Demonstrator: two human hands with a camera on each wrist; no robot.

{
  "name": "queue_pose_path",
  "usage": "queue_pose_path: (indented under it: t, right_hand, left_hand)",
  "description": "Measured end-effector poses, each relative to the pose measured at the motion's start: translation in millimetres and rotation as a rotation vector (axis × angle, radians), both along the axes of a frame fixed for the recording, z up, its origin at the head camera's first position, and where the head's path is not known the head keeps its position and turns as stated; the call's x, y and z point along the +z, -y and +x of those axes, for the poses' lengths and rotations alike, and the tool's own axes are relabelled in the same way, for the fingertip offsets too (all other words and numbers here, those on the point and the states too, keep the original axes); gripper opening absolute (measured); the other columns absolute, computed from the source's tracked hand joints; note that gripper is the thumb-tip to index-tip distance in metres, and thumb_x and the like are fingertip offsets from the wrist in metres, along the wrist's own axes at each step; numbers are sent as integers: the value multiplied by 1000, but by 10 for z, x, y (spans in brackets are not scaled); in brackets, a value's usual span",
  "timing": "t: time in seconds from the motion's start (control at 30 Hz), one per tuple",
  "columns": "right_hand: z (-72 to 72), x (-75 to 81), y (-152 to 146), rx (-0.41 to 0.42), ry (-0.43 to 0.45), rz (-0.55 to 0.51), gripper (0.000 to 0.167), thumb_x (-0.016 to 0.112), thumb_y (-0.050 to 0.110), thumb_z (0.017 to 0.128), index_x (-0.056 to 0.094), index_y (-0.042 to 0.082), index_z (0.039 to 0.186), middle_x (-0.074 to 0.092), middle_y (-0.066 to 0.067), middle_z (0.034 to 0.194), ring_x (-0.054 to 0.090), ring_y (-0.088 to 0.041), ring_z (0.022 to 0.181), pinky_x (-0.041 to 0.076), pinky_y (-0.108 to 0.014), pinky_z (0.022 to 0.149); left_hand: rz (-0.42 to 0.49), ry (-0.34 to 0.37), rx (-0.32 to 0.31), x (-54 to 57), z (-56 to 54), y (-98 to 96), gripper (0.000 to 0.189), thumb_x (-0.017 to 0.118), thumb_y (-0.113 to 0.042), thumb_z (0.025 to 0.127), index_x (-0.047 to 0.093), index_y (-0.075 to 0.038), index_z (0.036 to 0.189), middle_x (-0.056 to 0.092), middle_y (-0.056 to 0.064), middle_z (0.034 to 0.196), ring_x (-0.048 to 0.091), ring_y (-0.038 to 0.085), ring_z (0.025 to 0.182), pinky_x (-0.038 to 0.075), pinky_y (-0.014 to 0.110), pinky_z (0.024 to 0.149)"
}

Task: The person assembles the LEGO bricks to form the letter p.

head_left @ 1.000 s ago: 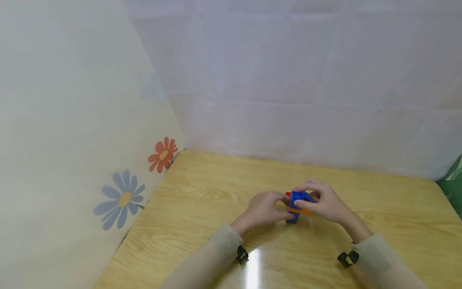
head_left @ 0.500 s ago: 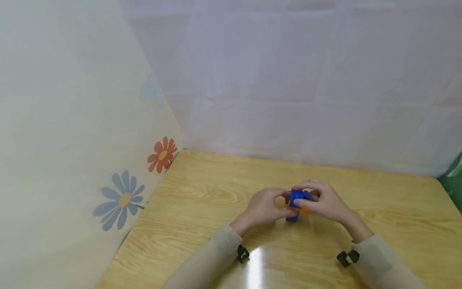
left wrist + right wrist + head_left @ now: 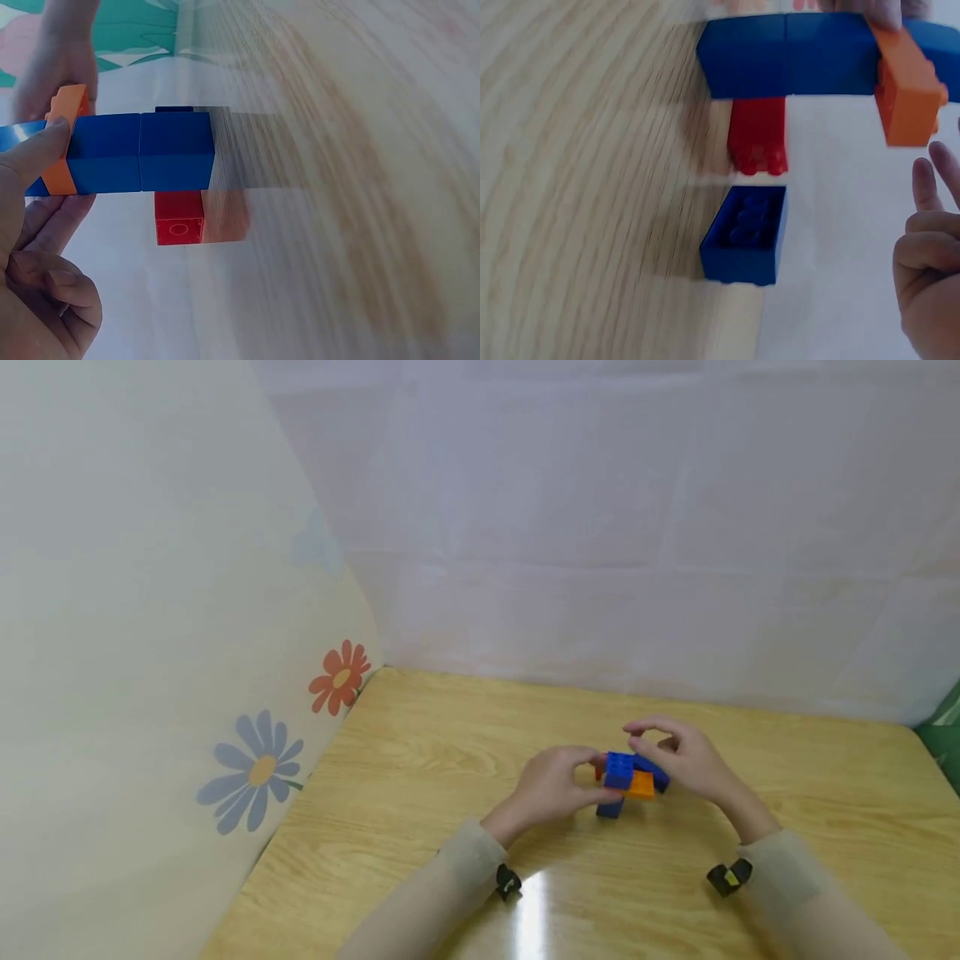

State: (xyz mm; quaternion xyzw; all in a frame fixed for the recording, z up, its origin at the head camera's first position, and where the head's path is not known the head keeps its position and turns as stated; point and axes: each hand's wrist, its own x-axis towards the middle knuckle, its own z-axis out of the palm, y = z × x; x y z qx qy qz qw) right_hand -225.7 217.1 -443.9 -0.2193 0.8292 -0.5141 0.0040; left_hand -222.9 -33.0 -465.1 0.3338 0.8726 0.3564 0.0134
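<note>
A stack of toy building bricks [image 3: 619,770] stands on the table, with two blue bricks [image 3: 140,152] below, a thinner orange brick [image 3: 906,90] across them and another blue brick on top. My left hand [image 3: 551,787] holds the stack from the left, its thumb against the orange brick. The right hand [image 3: 678,758] is apart from it on the right, fingers relaxed and holding nothing. Behind the stack lie a red brick [image 3: 759,131] and a loose blue brick [image 3: 742,236], its hollow underside facing the right wrist camera. In the head view the red one is mostly hidden.
The wooden table [image 3: 435,727] runs back to a pale cloth [image 3: 562,568]. On the left a white sheet [image 3: 150,568] printed with flowers borders it. Green fabric [image 3: 945,727] shows at the far right edge.
My right hand has let go of the upper blue brick and drawn back, up and to the right, uncovering the orange brick. The left hand keeps its hold on the stack.
</note>
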Motion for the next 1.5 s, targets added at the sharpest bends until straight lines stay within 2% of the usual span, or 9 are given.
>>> queue_pose_path:
  t: [0.07,0.17,0.23,0.3,0.63,0.97,1.23,1.33,1.5]
  right_hand:
    - [-48,-13,-32,-10,4,46,25,65,17,105,71,4,125,69,-23,121,49,-11,51,40,-25,46]
    - [-105,-59,-92,-8,2,128,28,68,19,103,70,3,126,69,-19,125,68,-25,89,55,-32,67]
    - [-134,-102,-130,11,4,176,30,70,19,102,70,2,127,68,-17,127,64,-35,115,58,-44,83]
    - [-156,-142,-154,35,10,214,32,72,17,100,70,2,128,69,-16,127,59,-38,123,55,-54,90]
    - [-243,-219,-82,55,19,431,41,80,7,85,71,3,125,68,-18,129,59,-41,121,51,-59,93]
    - [-280,-265,44,49,-41,626,32,82,16,89,75,5,118,72,-13,119,65,-40,114,48,-63,98]
    - [-257,-275,61,29,-21,608,31,81,15,90,75,6,118,72,-15,120,65,-41,114,48,-63,98]
    - [-247,-278,59,18,6,546,33,82,19,90,75,7,119,71,-15,122,66,-35,95,52,-58,89]
    - [-240,-297,35,-7,35,430,34,81,18,90,74,8,122,71,-17,124,66,-38,102,53,-57,89]
  left_hand:
    - [-4,2,-2,0,-5,-5,44,80,-52,88,76,-19,118,74,-11,108,70,12,104,52,26,88]
    - [-4,-2,-1,-2,-12,-14,43,81,-52,88,76,-20,115,74,-12,106,69,11,102,52,25,86]
    - [1,-1,-3,0,-12,-17,41,81,-52,87,76,-21,114,75,-11,105,69,10,101,51,24,84]
    - [6,5,-1,6,-8,-16,40,82,-51,87,76,-21,113,75,-11,104,69,10,99,51,24,83]
    - [17,33,18,1,2,4,41,83,-52,86,76,-21,114,76,-9,105,69,11,98,50,24,80]
    - [39,28,21,-29,-4,-6,42,84,-50,85,77,-21,114,75,-11,103,70,11,98,50,23,82]
    - [42,42,13,-15,2,-9,42,83,-50,86,77,-20,115,75,-8,105,70,14,100,51,25,83]
    - [36,37,21,-13,3,-8,43,84,-50,86,77,-20,116,76,-8,106,70,13,100,51,25,83]
    - [24,45,28,-12,6,-3,44,83,-51,85,77,-21,117,76,-9,108,69,11,102,51,26,85]
